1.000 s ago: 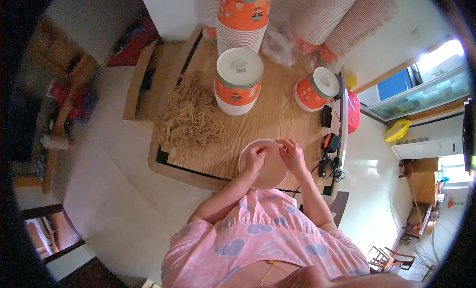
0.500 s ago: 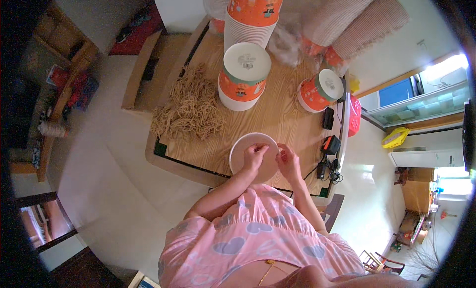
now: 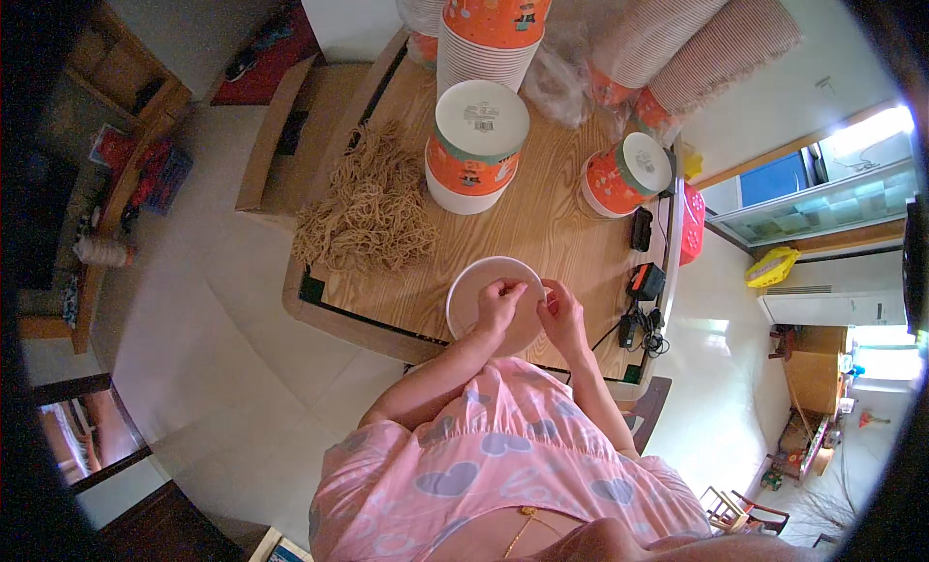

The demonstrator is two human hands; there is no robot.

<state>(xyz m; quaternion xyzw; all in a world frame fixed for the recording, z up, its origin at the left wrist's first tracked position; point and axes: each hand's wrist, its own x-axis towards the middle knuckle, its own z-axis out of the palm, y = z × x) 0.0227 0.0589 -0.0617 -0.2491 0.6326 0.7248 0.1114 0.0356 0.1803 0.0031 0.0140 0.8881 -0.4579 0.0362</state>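
Observation:
A white paper bucket [image 3: 464,289], mouth up, stands at the table's near edge, close against my body. Over its opening, my left hand [image 3: 497,309] is closed in a pinch, fingertips towards the right side of the rim. Just outside that rim my right hand [image 3: 562,316] has its fingers curled together, the tips at the bucket's edge. Whatever lies between the fingertips of either hand is too small to make out. Left of the bucket lies a loose heap of tan twine [image 3: 366,209].
Upturned orange-and-white paper buckets [image 3: 473,170] and a smaller upturned one [image 3: 619,178] stand beyond, before a tall stack [image 3: 494,35]. Bagged stacks [image 3: 721,49] lie at the back right. A black-and-orange battery pack [image 3: 645,282] and cables [image 3: 650,336] sit at the right edge.
Hardly anything differs. Both hands stay at the bucket's right rim, with only a slight shift of the right fingers.

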